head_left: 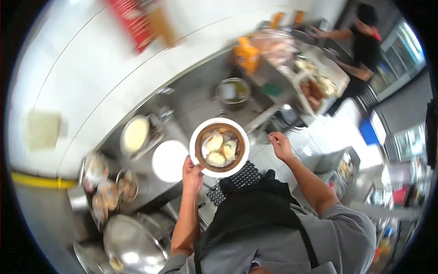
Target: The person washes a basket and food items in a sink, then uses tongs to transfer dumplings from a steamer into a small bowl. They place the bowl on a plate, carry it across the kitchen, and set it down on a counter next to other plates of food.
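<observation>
My left hand (192,175) grips the rim of a white plate (194,141), thumb over its edge. On the plate sits a round brown steamer basket (199,157) with three pale dumplings (216,159) inside. My right hand (280,145) is raised to the right of the plate, apart from it, with its fingers curled; whether it holds anything small cannot be made out. Just left of the held plate, another white plate (170,160) lies on the steel counter.
A sink holds a metal pot (233,91). Food containers (135,134) and a large metal lid (132,244) are at the left. Trays of food (312,93) stand at the upper right, where another person (362,45) works. A blue bin (368,130) is on the right.
</observation>
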Available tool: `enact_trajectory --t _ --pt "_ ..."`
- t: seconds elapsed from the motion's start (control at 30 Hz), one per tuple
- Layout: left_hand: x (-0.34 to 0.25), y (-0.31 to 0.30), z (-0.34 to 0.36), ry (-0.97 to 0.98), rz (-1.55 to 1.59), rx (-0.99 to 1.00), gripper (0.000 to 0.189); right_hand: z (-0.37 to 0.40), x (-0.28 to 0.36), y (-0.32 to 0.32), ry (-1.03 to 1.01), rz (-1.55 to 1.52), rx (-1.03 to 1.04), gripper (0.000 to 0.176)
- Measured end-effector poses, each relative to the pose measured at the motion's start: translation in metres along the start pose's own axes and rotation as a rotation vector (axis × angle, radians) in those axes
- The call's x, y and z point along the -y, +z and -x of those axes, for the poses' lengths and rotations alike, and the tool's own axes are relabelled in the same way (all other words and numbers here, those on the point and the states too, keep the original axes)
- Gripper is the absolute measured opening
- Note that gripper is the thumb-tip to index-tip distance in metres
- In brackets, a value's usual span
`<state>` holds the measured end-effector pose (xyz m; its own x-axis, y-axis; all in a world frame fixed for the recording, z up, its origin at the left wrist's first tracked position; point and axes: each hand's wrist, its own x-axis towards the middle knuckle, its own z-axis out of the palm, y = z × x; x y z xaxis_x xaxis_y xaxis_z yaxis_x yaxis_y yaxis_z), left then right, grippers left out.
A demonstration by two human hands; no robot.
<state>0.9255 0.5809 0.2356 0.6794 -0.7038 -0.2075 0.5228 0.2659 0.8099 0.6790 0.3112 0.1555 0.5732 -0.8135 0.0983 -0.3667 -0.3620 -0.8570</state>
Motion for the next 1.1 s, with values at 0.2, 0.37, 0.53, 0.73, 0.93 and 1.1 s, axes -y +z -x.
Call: enact_trajectory --t 0.2,0.37,0.53,0.73,0.93,1.1 --pt "0.089 0.175 -0.043 -0.217 -0.093 0.351 0.032 0.105 -0.097 -0.234 0.358 0.207 -0.67 0.031" --pt "0.184 0.365 -0.026 -0.504 -0.006 0.62 0.033 0.202 -0.148 -0.387 0.439 0.426 -1.299 0.037" --pt "0.299 0.529 -0.015 -0.673 -0.023 0.786 0.044 0.289 -0.137 -0.513 0.473 0.895 -1.772 0.045" --pt "0.418 0.702 -0.021 -0.824 -0.036 0.964 0.04 0.372 -0.139 -0.595 0.644 1.178 -2.232 0.054" --pt "0.542 0.848 -0.051 -0.915 -0.12 1.062 0.03 0.391 -0.212 -0.635 0.721 0.872 -2.429 0.058" --pt "0.637 0.973 -0.052 -0.991 -0.158 1.234 0.029 0.402 -0.225 -0.649 0.848 0.653 -2.551 0.061"
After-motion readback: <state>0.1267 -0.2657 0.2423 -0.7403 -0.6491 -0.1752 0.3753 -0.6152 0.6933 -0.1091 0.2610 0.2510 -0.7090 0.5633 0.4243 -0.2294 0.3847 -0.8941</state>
